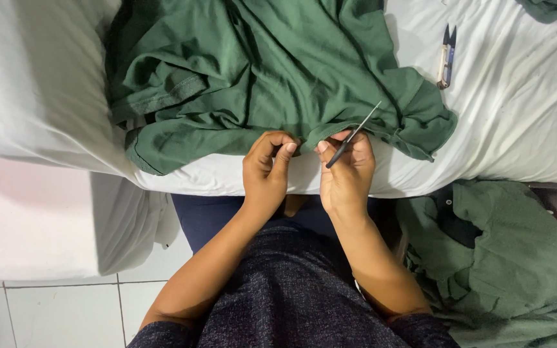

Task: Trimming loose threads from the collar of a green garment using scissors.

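Green garment [272, 77] hem pinched by left hand [267, 169], thin tool [353, 135] in right hand [346, 173].

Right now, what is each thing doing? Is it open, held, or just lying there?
Green garment: crumpled, hem pinched.
Left hand: pinching the hem.
Right hand: gripping the tool.
Thin pointed tool: held, tip at hem.
Thread snips: lying loose, blades apart.
Green pile: heaped on chair.

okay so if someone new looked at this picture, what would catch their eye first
A crumpled green garment spreads over the white-covered table at top centre. At its near hem, the left hand pinches the cloth while the right hand holds a thin dark tool. Small thread snips lie at upper right.
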